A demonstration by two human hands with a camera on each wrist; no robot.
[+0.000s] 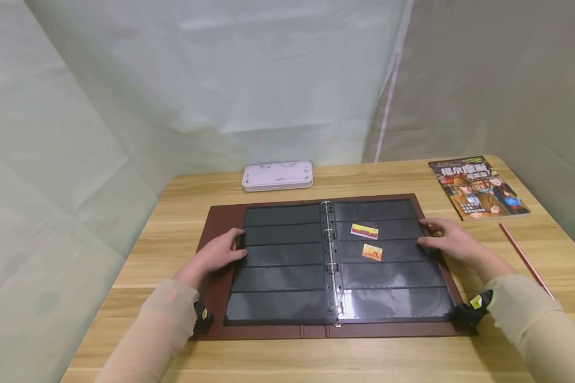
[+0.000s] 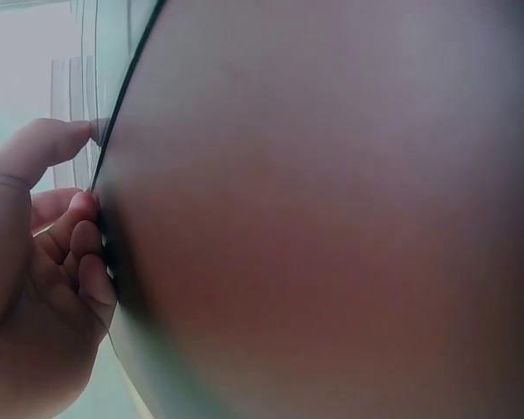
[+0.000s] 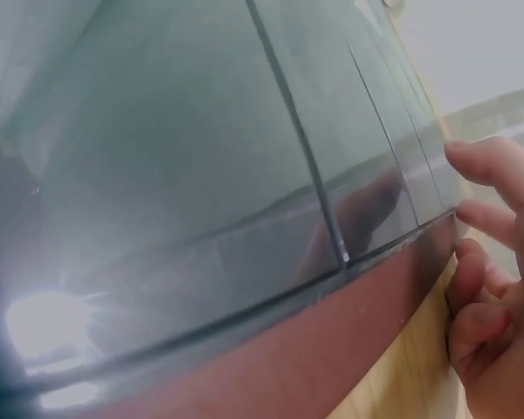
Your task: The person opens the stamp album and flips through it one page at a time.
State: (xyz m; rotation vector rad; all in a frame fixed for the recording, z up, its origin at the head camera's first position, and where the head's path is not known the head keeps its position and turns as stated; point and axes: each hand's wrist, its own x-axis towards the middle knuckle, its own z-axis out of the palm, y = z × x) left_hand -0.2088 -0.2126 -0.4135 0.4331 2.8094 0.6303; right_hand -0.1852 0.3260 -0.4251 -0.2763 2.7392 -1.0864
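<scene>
A stamp album [image 1: 311,331] with a brown cover lies open on the wooden table, its black pocket pages held by a metal ring spine. My left hand [image 1: 222,251] is at the left page's outer edge; in the left wrist view its thumb [image 2: 57,144] and fingers lie on either side of the page edge, pinching it. At the outer edge of the right page [image 1: 388,276], my right hand [image 1: 450,239] touches with thumb and fingertips apart. Two small stamps show on that page: a red and yellow stamp [image 1: 364,231] and an orange stamp [image 1: 372,252] below it.
Behind the album stands a flat white tin case [image 1: 278,176]. An illustrated book [image 1: 479,189] lies at the back right, and a thin red stick [image 1: 526,259] is right of my right forearm. Pale cloth [image 1: 287,80] hangs behind the table.
</scene>
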